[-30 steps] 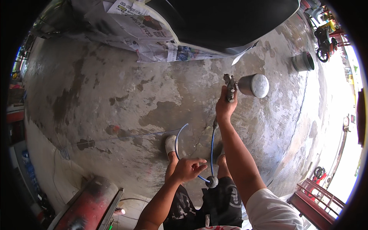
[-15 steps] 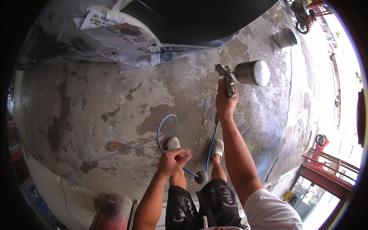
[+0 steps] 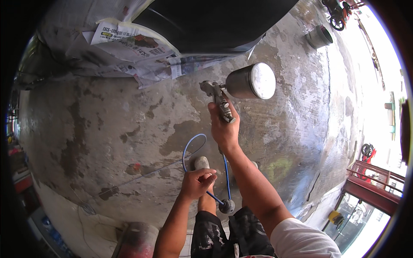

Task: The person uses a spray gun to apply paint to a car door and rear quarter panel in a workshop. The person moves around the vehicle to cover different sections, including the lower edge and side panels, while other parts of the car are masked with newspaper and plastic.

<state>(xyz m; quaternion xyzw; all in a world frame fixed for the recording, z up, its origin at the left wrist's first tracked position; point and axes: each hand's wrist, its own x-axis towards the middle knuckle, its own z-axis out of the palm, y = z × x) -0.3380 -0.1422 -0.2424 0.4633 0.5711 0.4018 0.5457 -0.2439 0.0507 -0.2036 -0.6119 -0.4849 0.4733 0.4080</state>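
The spray gun (image 3: pixel 218 98) has shifted left, right fingers (image 3: pixel 231 108) grasping it, likely for aim; left fingers (image 3: pixel 201 173) curled, hold unclear.

White glare burns out the right side; the floor (image 3: pixel 275 124) dims leftward; fisheye bends edges; corners black.

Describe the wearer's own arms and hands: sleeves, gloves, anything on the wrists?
Right arm: plain white short sleeve, forearm bare below it. Left arm: bare as far as visible; its sleeve is out of frame. Right hand and left hand ungloved. No watch or band visible.
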